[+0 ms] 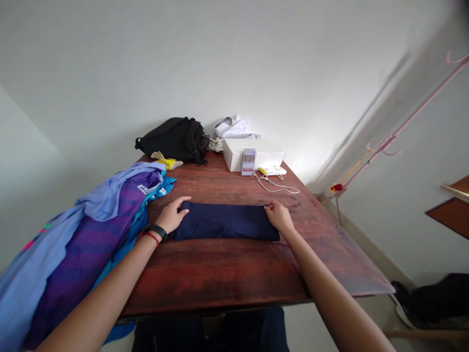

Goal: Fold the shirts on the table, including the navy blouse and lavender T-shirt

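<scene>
Clothes pile point(106, 210) cut off bottom left, partly behind forearm. Left hand point(170, 215): thumb and index touching cloth's far left corner, other fingertips hidden; can't tell if pinched. Folded navy cloth point(227, 221) flat on table point(220, 274), spanning between hands. Phone point(248, 162) pixelated, unreadable. Right hand point(279, 216) grasps cloth's far right corner, finger undersides hidden. Shoe point(403, 305) partly visible, dim, lower right.
</scene>
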`<state>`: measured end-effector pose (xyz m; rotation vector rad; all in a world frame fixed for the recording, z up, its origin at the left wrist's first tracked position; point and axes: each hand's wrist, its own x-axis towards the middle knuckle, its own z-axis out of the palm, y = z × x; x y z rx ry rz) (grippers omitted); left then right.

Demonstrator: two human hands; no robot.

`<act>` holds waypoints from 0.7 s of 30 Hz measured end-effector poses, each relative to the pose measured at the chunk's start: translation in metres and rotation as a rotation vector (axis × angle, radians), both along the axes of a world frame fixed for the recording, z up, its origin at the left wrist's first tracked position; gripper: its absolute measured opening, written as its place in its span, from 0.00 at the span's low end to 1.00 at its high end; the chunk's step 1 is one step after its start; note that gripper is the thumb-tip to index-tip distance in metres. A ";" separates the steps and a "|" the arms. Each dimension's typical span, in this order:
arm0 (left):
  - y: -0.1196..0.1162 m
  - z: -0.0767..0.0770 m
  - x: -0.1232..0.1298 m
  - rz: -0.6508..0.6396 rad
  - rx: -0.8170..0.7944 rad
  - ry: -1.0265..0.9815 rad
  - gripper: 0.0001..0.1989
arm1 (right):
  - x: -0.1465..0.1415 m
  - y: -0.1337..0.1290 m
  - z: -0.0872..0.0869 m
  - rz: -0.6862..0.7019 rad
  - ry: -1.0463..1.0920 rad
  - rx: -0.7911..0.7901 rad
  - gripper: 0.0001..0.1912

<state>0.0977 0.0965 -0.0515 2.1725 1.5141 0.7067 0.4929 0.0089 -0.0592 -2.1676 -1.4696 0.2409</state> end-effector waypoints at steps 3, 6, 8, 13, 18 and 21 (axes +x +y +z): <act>0.003 0.001 0.001 -0.024 0.064 0.060 0.20 | -0.003 0.002 0.006 0.036 -0.077 -0.055 0.08; 0.003 0.006 0.003 0.018 0.095 0.194 0.19 | -0.003 0.002 0.014 0.058 -0.140 -0.104 0.09; -0.003 0.013 0.007 0.070 0.084 0.321 0.19 | -0.006 -0.001 0.021 0.042 -0.181 -0.108 0.11; -0.036 0.039 0.043 0.045 0.314 0.424 0.24 | -0.046 -0.019 0.042 0.086 -0.321 0.065 0.20; -0.070 0.035 0.104 -0.412 0.210 0.421 0.27 | -0.106 -0.029 0.036 0.435 -0.284 0.117 0.22; -0.080 0.014 0.118 -0.374 0.100 0.522 0.28 | -0.115 -0.029 0.013 0.481 -0.281 -0.007 0.26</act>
